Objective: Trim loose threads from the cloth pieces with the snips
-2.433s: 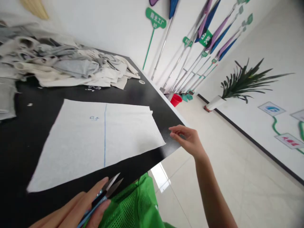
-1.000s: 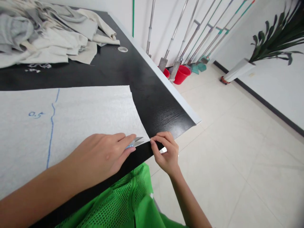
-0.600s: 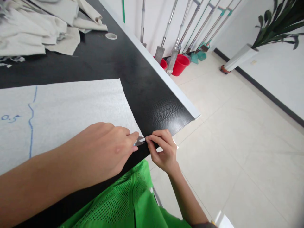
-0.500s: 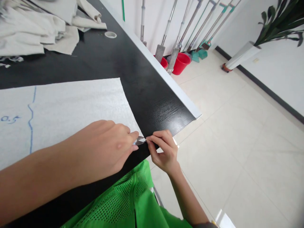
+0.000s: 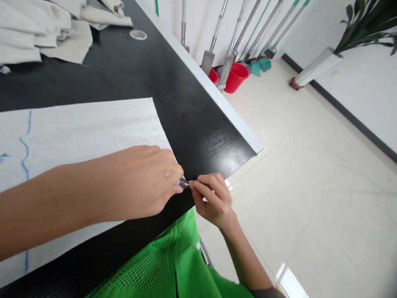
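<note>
My left hand [image 5: 145, 180] is closed round small snips [image 5: 183, 183], mostly hidden in the fingers. Only their short metal blades show, pointing right. Just beyond the blades, my right hand [image 5: 214, 198] pinches what looks like a thin white thread [image 5: 188, 183] between thumb and fingertips. Under my left hand and forearm lies a white cloth [image 5: 124, 122] with a wavy blue pen line and a partly visible blue mark. The blades are by the cloth's right edge, close to the table's front edge; my hand covers that corner of the cloth.
The black table [image 5: 124, 74] carries crumpled off-white cloths [image 5: 37, 33] and a roll of tape [image 5: 138, 34]. Beyond its pale edge strip [image 5: 217, 105] stand mops [image 5: 208, 60], a red bucket [image 5: 236, 77] and green dustpans [image 5: 264, 64]. A potted plant [image 5: 319, 68] stands farther right.
The white cloth has shifted left in view. My left hand has moved slightly up, with less of the blades showing. My right hand keeps its pinch in nearly the same place.
</note>
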`<state>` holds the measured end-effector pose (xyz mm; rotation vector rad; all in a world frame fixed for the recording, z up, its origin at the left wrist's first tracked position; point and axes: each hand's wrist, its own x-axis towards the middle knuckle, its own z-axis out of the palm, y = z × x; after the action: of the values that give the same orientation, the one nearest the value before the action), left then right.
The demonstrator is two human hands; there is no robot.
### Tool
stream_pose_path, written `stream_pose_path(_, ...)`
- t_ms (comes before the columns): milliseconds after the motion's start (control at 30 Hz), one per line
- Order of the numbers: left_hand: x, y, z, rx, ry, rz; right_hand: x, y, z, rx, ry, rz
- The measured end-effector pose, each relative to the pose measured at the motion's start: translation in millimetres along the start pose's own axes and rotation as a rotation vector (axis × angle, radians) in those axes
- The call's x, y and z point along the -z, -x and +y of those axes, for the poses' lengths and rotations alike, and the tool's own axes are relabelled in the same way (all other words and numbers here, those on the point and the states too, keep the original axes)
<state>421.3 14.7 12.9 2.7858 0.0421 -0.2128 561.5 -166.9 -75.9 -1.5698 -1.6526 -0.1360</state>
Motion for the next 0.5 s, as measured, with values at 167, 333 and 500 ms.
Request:
stream_pose_path(167, 3.5, -8.2, -0.7, -0.032, -0.048, -0.093, 0.1, 1.8, -0.6, 0.009, 0.024, -0.006)
stream_pose_path(333, 8.2, -13.0, 1.3, -0.07, -0.064, -0.127, 0.1, 2.3, -0.4, 0.009, 0.018, -0.01)
stream_pose_path(500, 14.9, -18.1, 4.5, -0.048, -0.095, -0.168, 0.3, 3.3, -0.5, 0.011, 0.027, -0.009)
